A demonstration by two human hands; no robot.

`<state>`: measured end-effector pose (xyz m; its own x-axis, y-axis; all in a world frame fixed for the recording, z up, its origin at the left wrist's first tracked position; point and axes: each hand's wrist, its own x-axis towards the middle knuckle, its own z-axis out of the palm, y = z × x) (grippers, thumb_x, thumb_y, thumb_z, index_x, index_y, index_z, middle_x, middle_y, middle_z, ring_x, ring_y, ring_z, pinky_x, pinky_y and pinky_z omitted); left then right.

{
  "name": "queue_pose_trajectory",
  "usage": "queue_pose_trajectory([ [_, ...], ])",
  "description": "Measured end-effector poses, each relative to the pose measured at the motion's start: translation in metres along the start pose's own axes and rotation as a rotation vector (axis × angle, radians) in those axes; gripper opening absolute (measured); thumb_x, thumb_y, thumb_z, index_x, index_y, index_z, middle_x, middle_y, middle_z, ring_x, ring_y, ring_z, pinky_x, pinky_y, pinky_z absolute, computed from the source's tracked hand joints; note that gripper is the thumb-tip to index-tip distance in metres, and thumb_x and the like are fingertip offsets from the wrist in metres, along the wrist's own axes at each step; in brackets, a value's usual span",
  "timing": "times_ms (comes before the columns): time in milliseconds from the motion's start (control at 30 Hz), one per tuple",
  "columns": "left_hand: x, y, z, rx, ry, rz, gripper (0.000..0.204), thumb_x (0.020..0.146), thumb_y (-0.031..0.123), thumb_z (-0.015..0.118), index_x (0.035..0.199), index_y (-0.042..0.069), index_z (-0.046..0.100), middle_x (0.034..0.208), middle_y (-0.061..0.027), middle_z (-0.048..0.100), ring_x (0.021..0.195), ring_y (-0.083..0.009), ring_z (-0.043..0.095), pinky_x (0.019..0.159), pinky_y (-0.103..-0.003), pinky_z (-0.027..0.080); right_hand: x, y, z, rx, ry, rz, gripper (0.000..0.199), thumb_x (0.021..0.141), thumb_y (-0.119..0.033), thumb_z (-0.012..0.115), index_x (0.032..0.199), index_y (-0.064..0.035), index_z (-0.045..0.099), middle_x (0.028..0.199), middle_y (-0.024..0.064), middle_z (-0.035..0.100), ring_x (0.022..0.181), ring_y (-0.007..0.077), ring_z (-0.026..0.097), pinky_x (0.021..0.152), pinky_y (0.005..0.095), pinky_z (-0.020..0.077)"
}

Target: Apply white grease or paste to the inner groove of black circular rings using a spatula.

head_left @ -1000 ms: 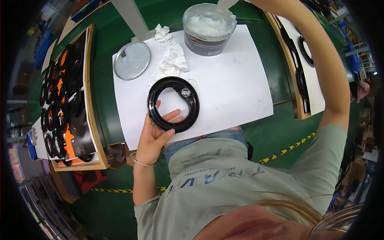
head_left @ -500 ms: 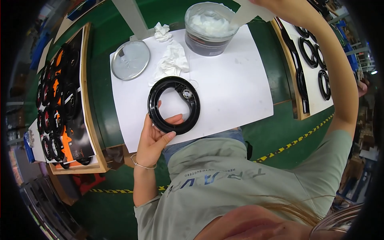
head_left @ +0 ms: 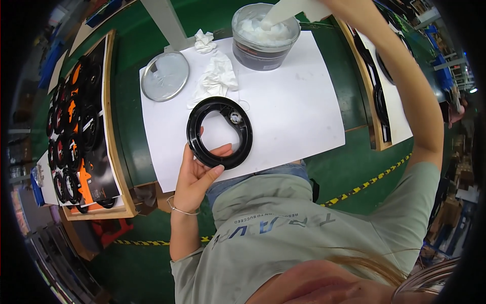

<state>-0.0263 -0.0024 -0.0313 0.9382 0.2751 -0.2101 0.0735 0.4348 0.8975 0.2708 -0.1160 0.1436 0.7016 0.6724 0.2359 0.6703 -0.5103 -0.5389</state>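
1. In my head view, my left hand is gripping the black ring by its lower rim, holding it over the near edge of the surface.
2. My right hand, partly cut off above, is gripping a white scraper; its tip is dipping into the tub of white paste toward the surface's far edge.
3. A round lid is lying at the white sheet's far-left corner; crumpled tissues are resting between lid and tub.
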Motion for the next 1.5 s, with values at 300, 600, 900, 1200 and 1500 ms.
queue_pose_trajectory([
  [300, 0.001, -0.001, -0.001, -0.035, -0.010, 0.000, 0.075, 0.081, -0.012, 0.050, 0.141, 0.007, 0.009, 0.120, -0.0255, 0.052, 0.115, -0.0273, 0.051, 0.097, -0.034, 0.039, -0.092, 0.045, 0.067, -0.798, 0.175, -1.012, 0.030, 0.079, -0.009, 0.057, 0.108, -0.0015, 0.059, 0.088, 0.0110, 0.061, 0.073, 0.0182, 0.062, 0.054, 0.0258, 0.0489],
  [600, 0.001, 0.003, -0.002, -0.069, 0.016, -0.031, 0.075, 0.081, -0.012, 0.050, 0.141, 0.007, 0.011, 0.119, -0.0254, 0.052, 0.115, -0.0276, 0.051, 0.098, -0.035, 0.039, -0.113, 0.016, 0.038, -0.772, 0.242, -1.039, 0.026, 0.080, -0.008, 0.056, 0.104, 0.0004, 0.062, 0.089, 0.0158, 0.062, 0.072, 0.0208, 0.064, 0.060, 0.0242, 0.0509],
  [900, 0.004, 0.003, -0.006, -0.076, 0.010, -0.045, 0.074, 0.080, -0.011, 0.052, 0.140, 0.007, 0.013, 0.118, -0.0245, 0.053, 0.112, -0.0263, 0.053, 0.094, -0.032, 0.041, 0.003, 0.048, -0.010, -0.133, 0.135, -0.400, 0.020, 0.081, -0.012, 0.059, 0.094, 0.0023, 0.058, 0.080, 0.0199, 0.061, 0.072, 0.0318, 0.061, 0.063, 0.0333, 0.0462],
  [1200, 0.006, -0.003, -0.020, -0.090, -0.004, -0.080, 0.076, 0.078, -0.009, 0.054, 0.140, 0.004, 0.011, 0.118, -0.0282, 0.051, 0.113, -0.0331, 0.051, 0.097, -0.043, 0.042, 0.043, 0.040, -0.007, -0.242, -0.239, -0.480, 0.020, 0.079, -0.008, 0.058, 0.098, -0.0002, 0.060, 0.084, 0.0189, 0.063, 0.076, 0.0307, 0.061, 0.067, 0.0330, 0.0469],
  [1500, 0.006, -0.011, -0.030, -0.180, -0.025, -0.090, 0.077, 0.079, -0.007, 0.053, 0.140, 0.004, 0.009, 0.120, -0.0290, 0.049, 0.114, -0.0343, 0.050, 0.096, -0.046, 0.042, 0.081, 0.002, 0.035, -0.557, -0.403, -0.527, 0.020, 0.073, -0.007, 0.058, 0.093, -0.0039, 0.060, 0.084, 0.0186, 0.063, 0.081, 0.0349, 0.061, 0.071, 0.0395, 0.0477],
])
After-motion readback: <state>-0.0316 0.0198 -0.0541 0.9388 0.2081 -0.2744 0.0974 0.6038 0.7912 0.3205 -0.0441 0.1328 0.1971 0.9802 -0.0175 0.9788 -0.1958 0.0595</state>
